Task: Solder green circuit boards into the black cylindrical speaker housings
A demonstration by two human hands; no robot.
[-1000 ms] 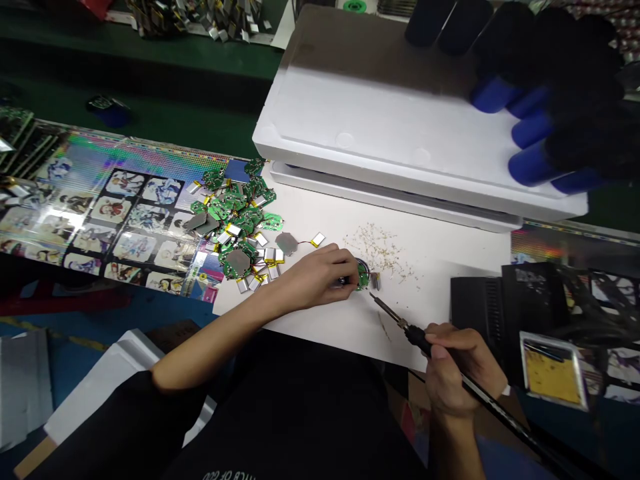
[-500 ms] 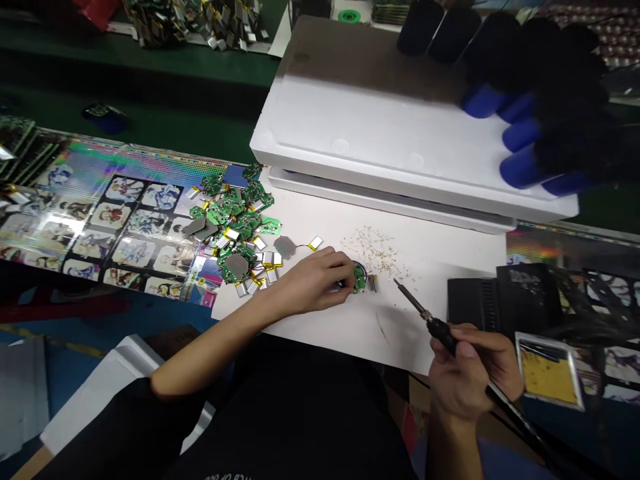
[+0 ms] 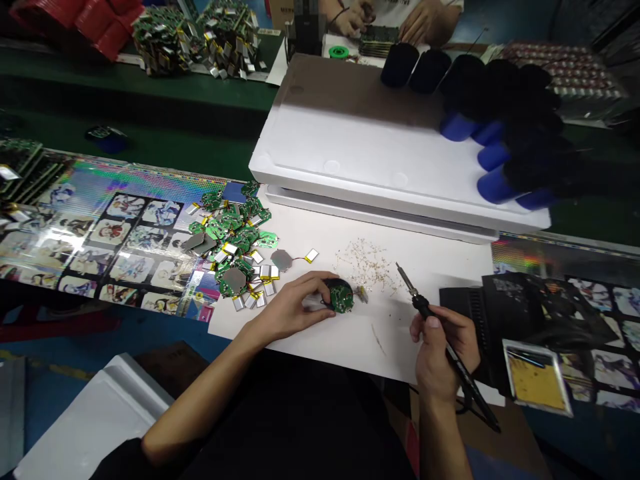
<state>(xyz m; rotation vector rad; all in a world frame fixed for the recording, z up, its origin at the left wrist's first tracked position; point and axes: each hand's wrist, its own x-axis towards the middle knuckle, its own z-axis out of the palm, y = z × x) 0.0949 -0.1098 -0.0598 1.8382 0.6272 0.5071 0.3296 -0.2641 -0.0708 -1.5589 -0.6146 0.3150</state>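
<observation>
My left hand (image 3: 295, 308) rests on the white sheet (image 3: 430, 253) with its fingers closed on a small round green circuit board (image 3: 341, 297) that has a little silver battery (image 3: 361, 291) wired to it. My right hand (image 3: 443, 347) grips a black soldering iron (image 3: 425, 308) like a pen. Its tip points up and left, lifted clear of the board and a short way to its right. A scatter of tiny solder bits (image 3: 367, 260) lies just beyond the board.
A heap of green circuit boards and silver batteries (image 3: 235, 237) lies left of my left hand. White foam trays (image 3: 360, 153) with dark blue cylinders (image 3: 495, 143) stand behind. A black soldering station (image 3: 520, 300) and yellow sponge tray (image 3: 536, 377) sit right. Another person's hands (image 3: 395, 20) work across the table.
My right hand has pulled the soldering iron off the board, to the right and upward. My left hand has turned the board so its green face shows.
</observation>
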